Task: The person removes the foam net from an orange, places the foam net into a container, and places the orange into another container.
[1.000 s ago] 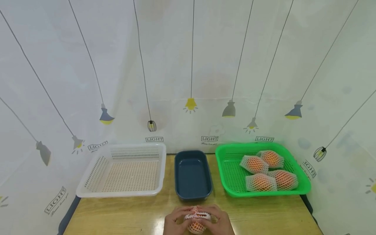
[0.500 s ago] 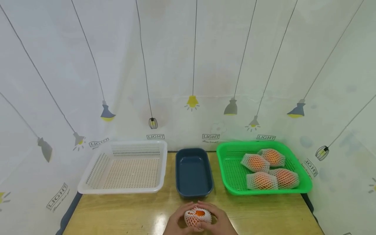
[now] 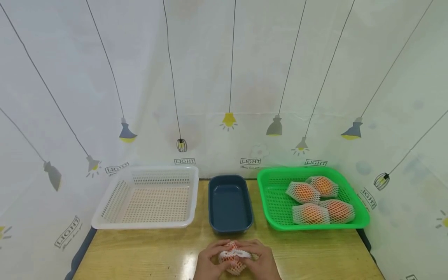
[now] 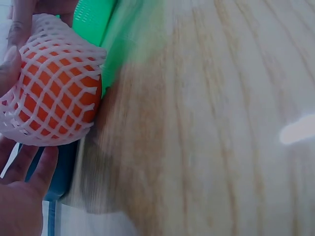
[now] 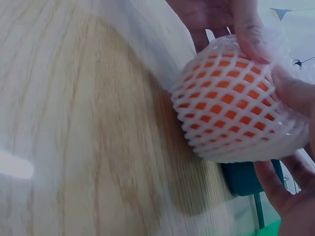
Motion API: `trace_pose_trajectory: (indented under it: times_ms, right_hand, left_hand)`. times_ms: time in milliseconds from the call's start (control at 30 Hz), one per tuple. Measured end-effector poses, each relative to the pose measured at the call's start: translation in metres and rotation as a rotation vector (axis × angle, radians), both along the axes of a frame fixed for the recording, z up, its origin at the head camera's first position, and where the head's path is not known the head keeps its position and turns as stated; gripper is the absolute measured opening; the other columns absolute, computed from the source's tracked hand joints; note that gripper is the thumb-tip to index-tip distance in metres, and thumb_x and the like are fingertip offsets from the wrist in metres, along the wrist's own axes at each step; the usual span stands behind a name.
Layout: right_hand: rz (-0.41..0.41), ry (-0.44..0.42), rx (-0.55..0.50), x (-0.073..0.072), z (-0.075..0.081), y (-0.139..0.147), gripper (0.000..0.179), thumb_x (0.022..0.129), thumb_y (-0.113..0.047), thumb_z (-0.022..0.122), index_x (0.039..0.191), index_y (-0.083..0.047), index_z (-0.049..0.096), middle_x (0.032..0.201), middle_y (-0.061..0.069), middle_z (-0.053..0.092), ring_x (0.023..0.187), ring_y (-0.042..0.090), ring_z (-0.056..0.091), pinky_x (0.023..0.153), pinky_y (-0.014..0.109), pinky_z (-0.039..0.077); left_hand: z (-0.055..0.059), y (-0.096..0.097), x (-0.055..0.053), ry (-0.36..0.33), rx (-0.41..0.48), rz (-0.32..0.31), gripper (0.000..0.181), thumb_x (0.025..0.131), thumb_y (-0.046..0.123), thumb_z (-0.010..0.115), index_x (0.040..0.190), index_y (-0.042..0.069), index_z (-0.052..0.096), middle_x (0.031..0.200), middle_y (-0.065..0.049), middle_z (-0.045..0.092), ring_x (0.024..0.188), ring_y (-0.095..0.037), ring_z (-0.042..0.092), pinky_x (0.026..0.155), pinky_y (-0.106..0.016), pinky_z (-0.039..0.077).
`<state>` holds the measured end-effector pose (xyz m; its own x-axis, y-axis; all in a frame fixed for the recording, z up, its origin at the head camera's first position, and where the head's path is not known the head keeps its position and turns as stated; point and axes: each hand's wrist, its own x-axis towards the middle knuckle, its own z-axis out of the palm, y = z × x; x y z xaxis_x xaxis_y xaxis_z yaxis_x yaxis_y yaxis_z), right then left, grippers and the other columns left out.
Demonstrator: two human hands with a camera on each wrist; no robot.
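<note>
Both hands are on 1 orange-coloured fruit (image 5: 224,110) in a white foam net (image 4: 54,66). Left hand (image 3: 209,259): fingers and thumb curved around the fruit's left side, partly closed, gripping it. Right hand (image 3: 263,259): same hold from the right side. In the head view the fingers lie on the far side, thumbs on the near side.

Fruit position: between the hands, at the near edge of view, just in front of the blue tray (image 3: 231,212). A bunched white edge of the net crosses it; the wrist views show orange through the mesh. Contact between fruit and table (image 3: 140,252): cannot tell.

Layout along the back of the wooden table, left to right: white perforated basket (image 3: 161,204), blue rectangular tray, green perforated basket (image 3: 276,214). The green basket holds 4 netted fruits (image 3: 311,214), grouped toward its right side, 2 nearer and 2 farther. Behind: pale backdrop (image 3: 199,77) printed with hanging lamps (image 3: 229,119) and "LIGHT" labels (image 3: 250,161).
</note>
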<state>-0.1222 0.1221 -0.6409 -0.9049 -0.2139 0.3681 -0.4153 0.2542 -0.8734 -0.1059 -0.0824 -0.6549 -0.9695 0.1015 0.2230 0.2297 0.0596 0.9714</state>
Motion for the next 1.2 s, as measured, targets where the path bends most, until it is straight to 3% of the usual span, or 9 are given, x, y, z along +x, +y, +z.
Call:
trace_pose_trajectory:
  times_ms: [200,367,467,600,700,800,933,1033,1200]
  right_hand:
    - [-0.09,0.033,-0.036,0.003,0.001,-0.006,0.025,0.078,-0.012,0.086,0.103,-0.012,0.082,0.095,0.001,0.079,0.088,0.009,0.07,0.079,0.021,0.058]
    - [-0.069,-0.064,-0.034,0.002,0.003,-0.004,0.027,0.079,-0.018,0.086,0.106,-0.015,0.082,0.098,-0.004,0.077,0.092,0.005,0.068,0.081,0.022,0.057]
    - [0.006,-0.175,0.024,0.002,0.006,0.001,0.04,0.084,-0.028,0.084,0.124,-0.024,0.075,0.118,-0.005,0.074,0.107,0.006,0.064,0.089,0.026,0.056]
    - [0.131,-0.361,0.095,0.001,0.009,0.008,0.065,0.088,-0.038,0.081,0.147,-0.036,0.054,0.15,-0.005,0.057,0.131,0.008,0.054,0.101,0.031,0.05]
    - [0.224,-0.488,0.062,0.0,0.008,0.011,0.076,0.088,-0.035,0.081,0.155,-0.032,0.044,0.157,0.003,0.048,0.134,0.013,0.053,0.101,0.028,0.05]
    - [0.284,-0.547,0.019,-0.001,0.004,0.013,0.078,0.089,-0.03,0.081,0.157,-0.025,0.042,0.158,0.009,0.047,0.132,0.015,0.055,0.097,0.022,0.051]
    - [0.272,-0.461,0.064,-0.002,0.0,0.014,0.069,0.09,-0.033,0.08,0.152,-0.026,0.051,0.154,0.003,0.053,0.135,0.013,0.055,0.1,0.02,0.048]
    - [0.244,-0.384,0.108,-0.002,0.001,0.015,0.065,0.088,-0.039,0.079,0.147,-0.026,0.057,0.15,-0.001,0.058,0.137,0.013,0.055,0.102,0.02,0.047]
    - [0.216,-0.325,0.108,-0.001,0.005,0.013,0.061,0.085,-0.041,0.081,0.14,-0.023,0.064,0.143,-0.001,0.064,0.129,0.012,0.06,0.1,0.024,0.052]
  left_hand:
    - [0.0,0.005,0.001,0.0,-0.008,0.084,0.03,0.076,0.013,0.09,0.104,0.009,0.082,0.119,-0.015,0.075,0.109,-0.02,0.072,0.089,-0.024,0.059]
    - [-0.002,0.004,0.0,-0.028,-0.015,0.077,0.027,0.078,0.018,0.089,0.104,0.014,0.082,0.12,-0.01,0.075,0.111,-0.018,0.07,0.091,-0.024,0.058]
    - [-0.004,0.0,-0.002,-0.014,-0.051,0.032,0.029,0.083,0.02,0.086,0.111,0.016,0.08,0.126,-0.011,0.072,0.117,-0.018,0.068,0.097,-0.023,0.055]
    - [-0.006,-0.007,-0.003,0.006,-0.069,-0.065,0.045,0.086,0.018,0.084,0.129,0.012,0.071,0.141,-0.02,0.062,0.128,-0.018,0.062,0.105,-0.021,0.048]
    - [-0.008,-0.011,-0.003,-0.047,-0.026,-0.159,0.062,0.085,0.018,0.084,0.142,0.01,0.06,0.151,-0.022,0.051,0.133,-0.008,0.056,0.108,-0.018,0.044]
    - [-0.011,-0.013,-0.004,-0.045,0.061,-0.276,0.068,0.088,0.013,0.081,0.148,0.004,0.051,0.154,-0.027,0.045,0.135,-0.004,0.052,0.108,-0.02,0.045]
    - [-0.017,-0.012,-0.006,0.072,0.182,-0.371,0.059,0.091,0.003,0.074,0.145,-0.007,0.051,0.148,-0.036,0.045,0.138,-0.01,0.052,0.107,-0.025,0.05]
    - [-0.016,-0.012,-0.006,0.053,0.176,-0.321,0.052,0.09,0.003,0.076,0.138,-0.007,0.058,0.144,-0.036,0.049,0.133,-0.013,0.057,0.103,-0.027,0.054]
    - [-0.011,-0.013,-0.004,-0.009,0.077,-0.188,0.039,0.086,0.01,0.082,0.122,-0.002,0.072,0.136,-0.027,0.063,0.125,-0.015,0.064,0.101,-0.025,0.054]
